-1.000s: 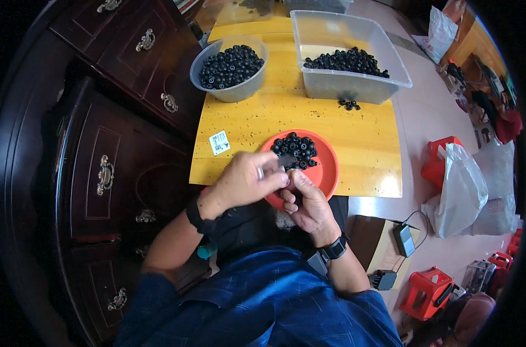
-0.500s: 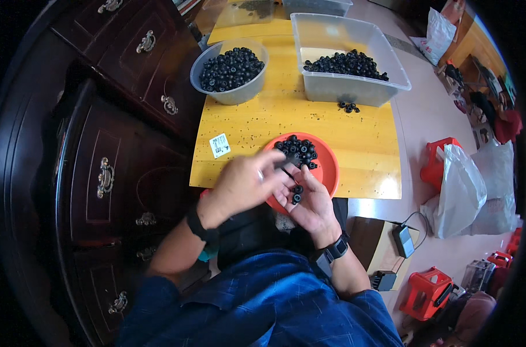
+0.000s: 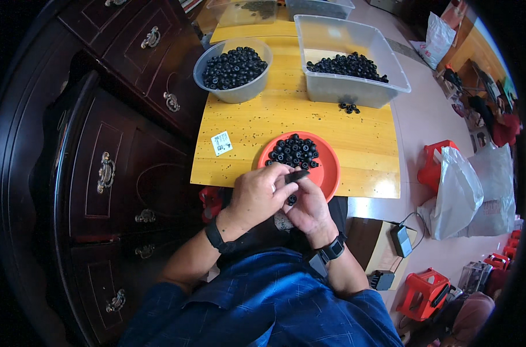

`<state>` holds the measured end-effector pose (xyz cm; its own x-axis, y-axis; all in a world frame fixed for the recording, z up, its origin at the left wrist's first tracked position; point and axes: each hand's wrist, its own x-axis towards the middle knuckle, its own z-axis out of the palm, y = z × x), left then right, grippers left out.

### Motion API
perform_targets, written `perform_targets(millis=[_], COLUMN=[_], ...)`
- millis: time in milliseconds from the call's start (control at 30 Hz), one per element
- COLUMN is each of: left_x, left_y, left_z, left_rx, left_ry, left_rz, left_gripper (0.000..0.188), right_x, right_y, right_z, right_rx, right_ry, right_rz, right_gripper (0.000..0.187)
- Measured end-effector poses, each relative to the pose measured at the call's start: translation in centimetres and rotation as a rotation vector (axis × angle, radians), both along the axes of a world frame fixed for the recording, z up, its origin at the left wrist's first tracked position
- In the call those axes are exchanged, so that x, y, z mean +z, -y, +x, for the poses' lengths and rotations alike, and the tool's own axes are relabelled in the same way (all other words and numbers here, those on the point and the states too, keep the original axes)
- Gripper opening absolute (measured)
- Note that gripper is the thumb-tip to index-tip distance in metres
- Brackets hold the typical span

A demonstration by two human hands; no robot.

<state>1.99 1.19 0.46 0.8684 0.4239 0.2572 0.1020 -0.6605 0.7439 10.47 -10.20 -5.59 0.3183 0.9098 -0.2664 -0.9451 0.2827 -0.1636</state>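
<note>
Over the near side of a red plate (image 3: 330, 173), my two hands meet. My left hand (image 3: 256, 195) is closed in a pinch on a short, flat dark tool (image 3: 298, 176), which looks like a small blade; its exact kind is unclear. With its fingers curled, my right hand (image 3: 310, 213) cups a small round black part (image 3: 291, 200) with a hollow end. Its fingertips are partly hidden behind the left hand and the tool. On the plate's far half lies a pile of similar black parts (image 3: 292, 149).
Beyond the plate, a round clear tub (image 3: 259, 85) and a large clear bin (image 3: 355, 91) hold many black parts. A few loose parts (image 3: 349, 108) lie before the bin. A white label (image 3: 221, 143) and black crumbs dot the yellow table (image 3: 240, 168). Dark drawers (image 3: 101, 173) stand left.
My left hand has moved down and right, closer to the right hand, and is no longer blurred. The dark tool now shows plainly. One black part shows in my right palm, where several showed before.
</note>
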Motion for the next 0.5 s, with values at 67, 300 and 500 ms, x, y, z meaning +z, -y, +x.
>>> perform_targets(millis=[67,300,500], left_x=[0.6,-0.1,0.4], left_y=[-0.5,-0.6,-0.6], left_z=[-0.1,-0.9,-1.2], left_rx=[0.033,0.022,-0.082], left_ry=[0.007,0.003,0.065], left_rz=[-0.013,-0.231,-0.621], left_gripper=[0.024,0.022,0.013], right_x=[1.3,0.6,1.5], right_y=[0.2,0.6,0.5], right_z=[-0.3,0.1,-0.2], right_rx=[0.015,0.069,0.053], right_ry=[0.039,0.049,0.156], right_rz=[-0.123,0.026,0.036], right_gripper=[0.023,0.023,0.017])
